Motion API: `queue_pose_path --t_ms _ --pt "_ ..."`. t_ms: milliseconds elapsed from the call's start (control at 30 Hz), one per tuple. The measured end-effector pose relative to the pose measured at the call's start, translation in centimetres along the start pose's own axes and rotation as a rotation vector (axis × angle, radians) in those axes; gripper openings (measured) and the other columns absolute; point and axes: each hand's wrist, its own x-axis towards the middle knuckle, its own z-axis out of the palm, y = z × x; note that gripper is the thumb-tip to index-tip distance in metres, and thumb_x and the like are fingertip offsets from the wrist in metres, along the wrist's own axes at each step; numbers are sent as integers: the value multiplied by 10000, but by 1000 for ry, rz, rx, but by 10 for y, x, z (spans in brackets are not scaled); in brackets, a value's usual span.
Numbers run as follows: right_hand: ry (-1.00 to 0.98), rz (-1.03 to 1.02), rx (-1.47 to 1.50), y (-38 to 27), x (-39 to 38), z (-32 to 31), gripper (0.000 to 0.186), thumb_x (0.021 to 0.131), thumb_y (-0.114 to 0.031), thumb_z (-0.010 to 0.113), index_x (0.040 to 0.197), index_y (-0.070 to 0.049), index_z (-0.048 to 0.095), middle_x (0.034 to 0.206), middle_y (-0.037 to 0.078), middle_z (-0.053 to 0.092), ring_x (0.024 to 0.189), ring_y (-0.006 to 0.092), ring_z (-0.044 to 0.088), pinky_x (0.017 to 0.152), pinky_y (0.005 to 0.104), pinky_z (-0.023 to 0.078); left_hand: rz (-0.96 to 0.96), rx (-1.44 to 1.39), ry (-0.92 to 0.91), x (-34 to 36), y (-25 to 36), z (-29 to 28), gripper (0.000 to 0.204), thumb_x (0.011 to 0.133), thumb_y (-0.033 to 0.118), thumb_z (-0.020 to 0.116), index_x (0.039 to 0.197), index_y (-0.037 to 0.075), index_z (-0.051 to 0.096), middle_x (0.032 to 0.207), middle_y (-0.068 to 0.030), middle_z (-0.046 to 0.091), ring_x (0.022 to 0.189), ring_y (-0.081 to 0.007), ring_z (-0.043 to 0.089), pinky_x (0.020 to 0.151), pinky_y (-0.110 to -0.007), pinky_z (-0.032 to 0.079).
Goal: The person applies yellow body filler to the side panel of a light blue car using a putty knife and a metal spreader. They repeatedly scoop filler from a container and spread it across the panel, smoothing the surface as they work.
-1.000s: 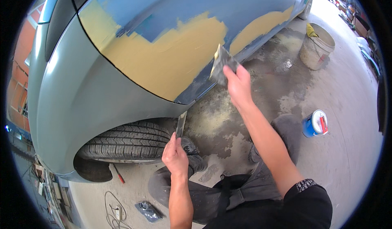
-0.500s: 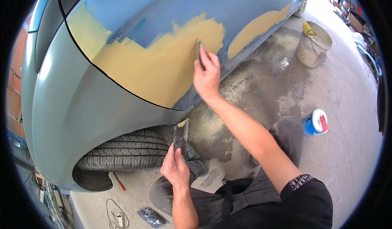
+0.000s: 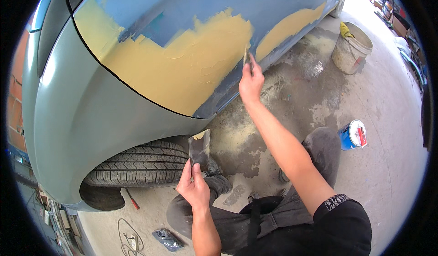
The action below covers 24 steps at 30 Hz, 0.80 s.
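My right hand (image 3: pixel 250 83) grips a putty spreader (image 3: pixel 247 54), seen edge-on at the right border of the large yellow filler patch (image 3: pixel 164 73) on the car's blue-grey door panel (image 3: pixel 200 0). Low in front of the tyre (image 3: pixel 132 167), my left hand (image 3: pixel 194 190) holds a dark flat plate (image 3: pixel 199 146) upright, with yellow filler on its top edge. The grey-green bumper and fender (image 3: pixel 73 128) curve round the wheel arch.
A dirty bucket (image 3: pixel 349 55) with a yellow cloth stands right of the door; a blue can (image 3: pixel 351 136) sits by my knee. A red-handled tool (image 3: pixel 133 201), cable (image 3: pixel 123 237) and dark plastic bag (image 3: pixel 169 240) lie on the concrete floor (image 3: pixel 378 178).
My right hand swept left across the yellow patch, then back right to its border. The plate in my left hand now shows more of its face and has shifted slightly left.
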Motion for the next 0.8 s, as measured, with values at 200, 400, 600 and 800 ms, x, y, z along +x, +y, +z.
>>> queue_pose_path --t_ms 200,400,600,800 --pt "-81 -232 -43 12 -31 30 446 883 -49 591 1320 -13 512 1287 174 500 1204 285 493 1025 331 386 -18 -39 26 2 5 6 223 887 17 625 1097 -58 645 881 -79 700 761 -90 604 694 -231 485" --pt "-343 -319 -102 15 -68 4 407 856 -14 594 1261 -45 579 1286 156 539 1202 288 511 1022 365 398 -54 -93 14 2 10 6 223 889 6 617 1099 -63 642 895 -55 690 777 -71 584 702 -218 475" --pt "38 -312 -79 -7 54 -6 350 954 -93 510 1299 -53 554 1132 112 576 951 187 564 870 293 445 -60 -125 17 2 5 4 223 891 12 622 1099 -64 642 910 -71 696 809 -84 606 729 -230 487" --pt "-96 -476 -171 8 33 10 457 862 -25 595 1311 -100 551 1271 160 509 1170 306 512 974 363 431 -51 -139 6 5 10 5 232 893 16 622 1107 -71 636 933 -93 703 832 -99 624 762 -242 496"
